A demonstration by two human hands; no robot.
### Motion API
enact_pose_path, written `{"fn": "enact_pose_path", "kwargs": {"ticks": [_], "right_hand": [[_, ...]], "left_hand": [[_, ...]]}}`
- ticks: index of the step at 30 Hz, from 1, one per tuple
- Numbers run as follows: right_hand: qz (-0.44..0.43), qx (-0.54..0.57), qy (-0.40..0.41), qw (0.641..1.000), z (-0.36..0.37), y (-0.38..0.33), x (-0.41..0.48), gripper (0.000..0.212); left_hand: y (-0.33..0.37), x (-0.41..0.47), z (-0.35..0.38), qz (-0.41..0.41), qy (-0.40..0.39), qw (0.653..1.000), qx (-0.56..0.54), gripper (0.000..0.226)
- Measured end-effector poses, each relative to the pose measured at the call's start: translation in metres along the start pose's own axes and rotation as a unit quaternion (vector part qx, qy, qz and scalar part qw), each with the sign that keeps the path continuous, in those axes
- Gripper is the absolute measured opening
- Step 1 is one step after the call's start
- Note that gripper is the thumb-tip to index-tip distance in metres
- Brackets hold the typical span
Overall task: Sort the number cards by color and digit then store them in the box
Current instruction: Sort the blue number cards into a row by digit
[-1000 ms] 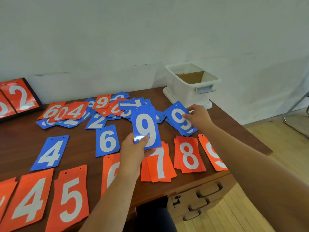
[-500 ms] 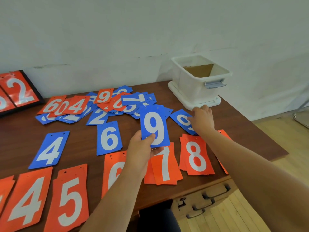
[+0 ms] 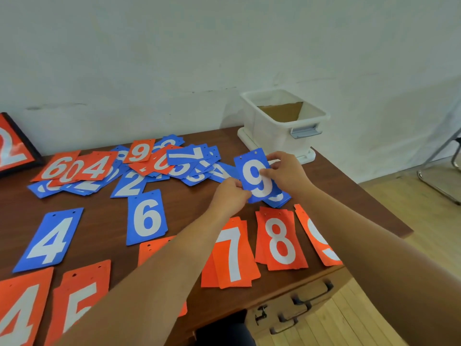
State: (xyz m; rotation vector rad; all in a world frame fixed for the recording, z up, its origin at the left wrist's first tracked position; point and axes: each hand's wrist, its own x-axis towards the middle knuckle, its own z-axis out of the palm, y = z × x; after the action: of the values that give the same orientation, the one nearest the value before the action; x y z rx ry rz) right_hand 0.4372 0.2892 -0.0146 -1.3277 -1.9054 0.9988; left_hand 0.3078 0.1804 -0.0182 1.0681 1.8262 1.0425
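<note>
A blue 9 card (image 3: 254, 174) lies over another blue 9 card (image 3: 278, 197) at the table's right middle. My left hand (image 3: 230, 193) pinches its lower left edge. My right hand (image 3: 287, 172) pinches its right side with thumb and fingers. The white box (image 3: 272, 128) stands behind them at the back right, open, with brown cardboard inside. A mixed pile of blue and orange cards (image 3: 159, 161) lies at the back. Sorted cards lie in front: blue 4 (image 3: 50, 239), blue 6 (image 3: 146, 216), orange 7 (image 3: 233, 253), orange 8 (image 3: 280, 239), orange 9 (image 3: 316, 236).
Orange 4 (image 3: 20, 308) and 5 (image 3: 79, 295) cards lie at the near left. A framed orange scoreboard (image 3: 12, 146) leans at the far left. The table's right edge (image 3: 389, 216) drops to wooden floor, with desk drawers (image 3: 299, 303) below and a chair leg (image 3: 436, 176) at the right.
My left hand carried the blue 9 card to the right and laid it on the other blue 9. My right hand moved onto its right side.
</note>
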Motion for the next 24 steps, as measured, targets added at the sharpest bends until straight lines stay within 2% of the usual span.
{"fn": "enact_pose_path", "kwargs": {"ticks": [2,7,11,14,16,19,21,24], "right_hand": [[0.012,-0.053,0.012,0.998,-0.003,0.013,0.01,0.033],[0.009,-0.17,0.006,0.985,0.01,0.037,0.023,0.035],[-0.027,-0.309,0.019,0.951,0.023,0.053,0.025,0.028],[-0.036,-0.334,0.012,0.942,0.025,0.053,0.024,0.017],[-0.032,-0.353,0.014,0.935,0.024,0.048,0.023,0.024],[-0.062,-0.36,0.039,0.93,0.023,0.034,0.022,0.024],[-0.094,-0.316,0.031,0.943,0.029,0.022,0.024,0.017],[-0.129,-0.294,-0.032,0.947,0.052,0.003,0.031,0.038]], "left_hand": [[-0.005,0.015,0.003,0.014,-0.001,0.998,0.066,0.024],[-0.013,0.047,0.014,0.052,-0.016,0.982,0.182,0.02],[-0.017,0.06,0.026,0.102,-0.014,0.965,0.243,0.039],[-0.019,0.064,0.028,0.106,-0.007,0.971,0.215,0.041],[-0.021,0.066,0.023,0.105,-0.009,0.975,0.194,0.035],[-0.022,0.066,0.002,0.139,-0.002,0.971,0.192,0.026],[-0.027,0.069,-0.022,0.176,0.038,0.953,0.243,0.025],[-0.041,0.084,-0.061,0.194,0.13,0.903,0.36,0.036]]}}
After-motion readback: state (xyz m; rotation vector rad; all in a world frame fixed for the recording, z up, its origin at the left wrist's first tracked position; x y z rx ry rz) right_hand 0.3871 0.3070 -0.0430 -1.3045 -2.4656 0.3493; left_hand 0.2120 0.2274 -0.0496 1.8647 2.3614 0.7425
